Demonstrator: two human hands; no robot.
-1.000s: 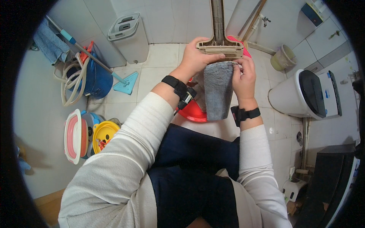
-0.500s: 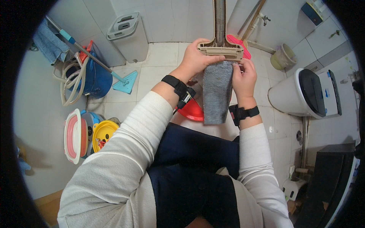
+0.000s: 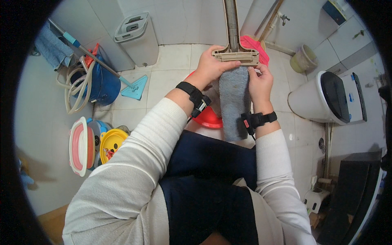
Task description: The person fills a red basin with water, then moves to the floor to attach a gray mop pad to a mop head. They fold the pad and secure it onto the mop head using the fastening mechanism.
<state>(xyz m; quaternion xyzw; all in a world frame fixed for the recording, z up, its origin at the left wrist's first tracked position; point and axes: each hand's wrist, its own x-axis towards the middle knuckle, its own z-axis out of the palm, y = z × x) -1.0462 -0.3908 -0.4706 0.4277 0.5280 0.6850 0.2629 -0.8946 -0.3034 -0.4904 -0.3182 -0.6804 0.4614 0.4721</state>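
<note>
A beige flat mop head hangs in front of me on a metal pole. My left hand is closed round its left end, thumb pressed along the lower edge. From that lower edge a long grey mop pad hangs down toward my lap. My right hand pinches the pad's upper right corner just below the head. Whether the pad's top edge is fixed to the head cannot be seen. Behind the pad, a red basin shows in part.
A blue bucket with a hose and a light-blue triangular mop stand left. Nearby are a yellow basin and a white-grey bin. On the right are a toilet, a small pail and a pink dustpan.
The mop head and pole have shifted slightly left. The pad's lower end has swung a little down and to the right; both hands keep their hold.
</note>
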